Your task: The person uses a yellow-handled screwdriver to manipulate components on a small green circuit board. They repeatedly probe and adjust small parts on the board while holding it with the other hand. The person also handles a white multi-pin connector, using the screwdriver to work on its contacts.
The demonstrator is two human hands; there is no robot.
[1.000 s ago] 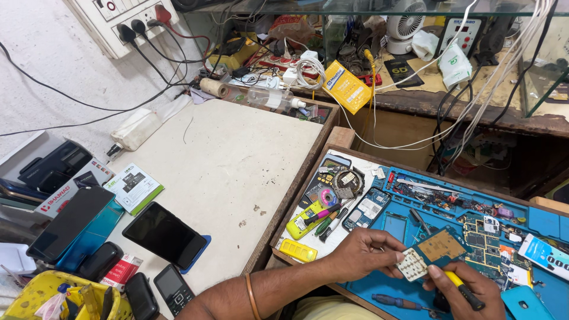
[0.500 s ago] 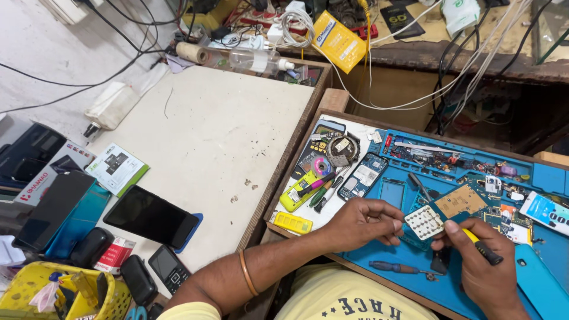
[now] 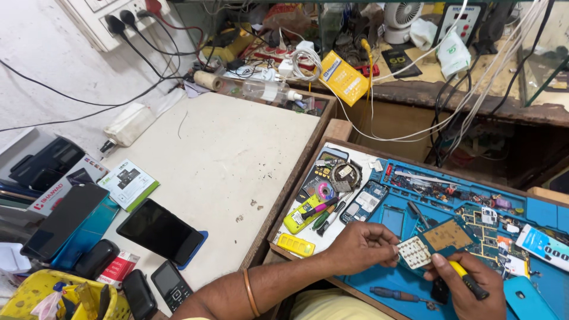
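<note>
The right hand (image 3: 468, 284) hides the screwdriver (image 3: 468, 280) tip and is cut off by the bottom edge, the mat (image 3: 542, 213) runs off the right edge, and its small parts blur.

Two hands are at work: the left hand (image 3: 361, 246) and the right hand (image 3: 468, 284). There is one small white keypad (image 3: 414, 253) and one yellow-handled tool (image 3: 468, 280). One blue work mat (image 3: 536, 299) lies under them. One screwdriver (image 3: 394, 294) rests on it. One big phone with a black screen (image 3: 160, 231) lies on the one white table (image 3: 219, 154). Two little button phones (image 3: 155, 290) sit near it. One yellow box (image 3: 344, 77) and one small white fan (image 3: 403, 13) are at the back.
</note>
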